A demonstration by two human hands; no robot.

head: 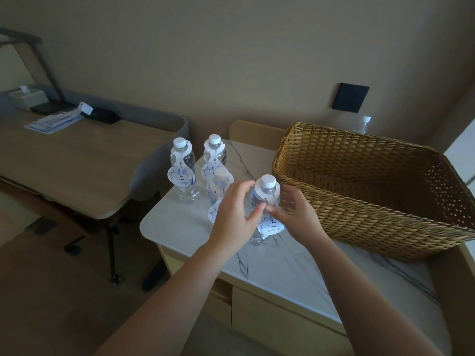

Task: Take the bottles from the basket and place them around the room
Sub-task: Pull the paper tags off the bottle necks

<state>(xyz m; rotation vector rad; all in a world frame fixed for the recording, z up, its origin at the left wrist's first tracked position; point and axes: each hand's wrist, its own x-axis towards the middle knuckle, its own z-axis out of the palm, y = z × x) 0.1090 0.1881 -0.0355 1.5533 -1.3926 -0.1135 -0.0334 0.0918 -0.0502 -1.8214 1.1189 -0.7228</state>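
Four clear water bottles with white caps and blue-printed hang labels stand on the white marble cabinet top [282,268]. Two are at the back: the back-left bottle [183,170] and the back-right bottle [214,152]. A third bottle [221,179] is partly hidden behind my left hand [231,217], whose fingers are spread and relaxed, the index tip touching the front bottle [267,187]. My right hand [295,214] curls round the front bottle from the right, fingers on its label. The wicker basket [359,214] stands just right of it, and the part of its inside that I see holds nothing.
Another bottle [363,123] shows behind the basket by the wall. A wooden desk [77,163] with a tissue box, papers and a black tray stands to the left. A black wall socket [350,97] is above the basket. Drawers sit below the cabinet top.
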